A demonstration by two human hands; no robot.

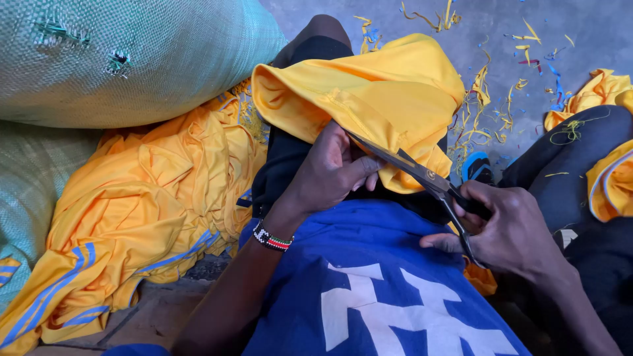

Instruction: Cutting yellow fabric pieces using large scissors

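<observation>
The left hand (336, 168) is pinching the yellow garment (369, 99) draped over the knee, fingers closed on its hem. The right hand (511, 227) is gripping the scissors (422, 175), blades parted, pointing toward ten o'clock into the fabric. Trimmings (488, 112) are littering the floor at one o'clock; a yellow pile (145, 198) is lying at nine o'clock, so plenty looks left.

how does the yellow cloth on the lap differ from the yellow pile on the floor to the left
The yellow cloth on the lap is a single piece, draped over the knee, pinched by the left hand while scissors in the right hand meet its edge. The yellow pile is many crumpled pieces, untouched, lying against woven sacks, with blue stripes showing. Both are the same bright yellow fabric.
</observation>
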